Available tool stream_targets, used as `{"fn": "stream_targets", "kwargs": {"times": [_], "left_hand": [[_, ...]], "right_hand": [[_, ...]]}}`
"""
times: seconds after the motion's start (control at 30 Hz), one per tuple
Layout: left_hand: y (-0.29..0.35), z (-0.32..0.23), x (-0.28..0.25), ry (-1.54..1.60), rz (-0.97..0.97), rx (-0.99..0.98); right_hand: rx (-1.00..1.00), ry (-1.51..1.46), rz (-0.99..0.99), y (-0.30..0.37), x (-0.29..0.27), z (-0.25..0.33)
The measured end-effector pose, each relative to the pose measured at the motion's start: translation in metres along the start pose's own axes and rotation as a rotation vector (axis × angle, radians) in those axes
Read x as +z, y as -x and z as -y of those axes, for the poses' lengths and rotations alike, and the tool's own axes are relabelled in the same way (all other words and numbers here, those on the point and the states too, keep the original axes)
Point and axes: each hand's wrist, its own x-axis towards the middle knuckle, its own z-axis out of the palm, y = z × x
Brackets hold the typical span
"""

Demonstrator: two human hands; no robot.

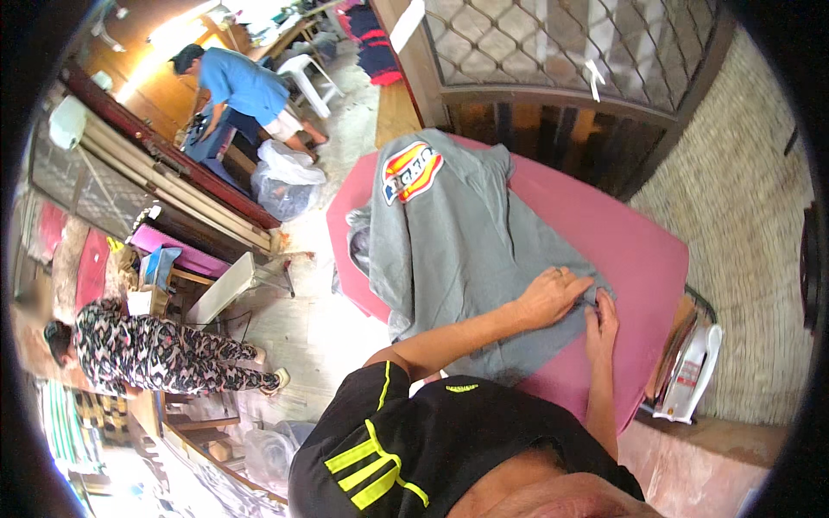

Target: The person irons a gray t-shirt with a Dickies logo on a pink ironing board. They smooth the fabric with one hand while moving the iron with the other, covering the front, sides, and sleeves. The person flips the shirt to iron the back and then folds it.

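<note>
A grey T-shirt (466, 250) with a large red, yellow and white print lies spread over a pink padded ironing board (639, 250). Part of it drapes over the board's left side. Both of my hands are at the shirt's right edge, close together. My left hand (555, 296) rests on the cloth with its fingers bent and closed on a fold; a ring shows on one finger. Just right of it, my right hand (602, 325) pinches the same edge between thumb and fingers. The cloth between the fingertips is partly hidden.
A white iron (693, 373) stands at the board's right end. A metal lattice door (561, 52) is behind the board. One person in blue (237, 82) bends over work at the far left; another in patterned clothes (164, 354) leans over nearer left. A white stool (308, 85) stands at the back.
</note>
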Motion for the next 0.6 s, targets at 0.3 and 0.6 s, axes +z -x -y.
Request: {"fn": "stream_targets", "kwargs": {"times": [0.3,0.6], "left_hand": [[-0.036,0.014,-0.118,-0.225,0.153,0.144],[0.058,0.047,-0.200,-0.229,0.097,-0.186]], "right_hand": [[-0.176,0.253,0.067,-0.032,0.029,0.044],[-0.181,-0.048,0.189,0.001,0.086,0.124]]}}
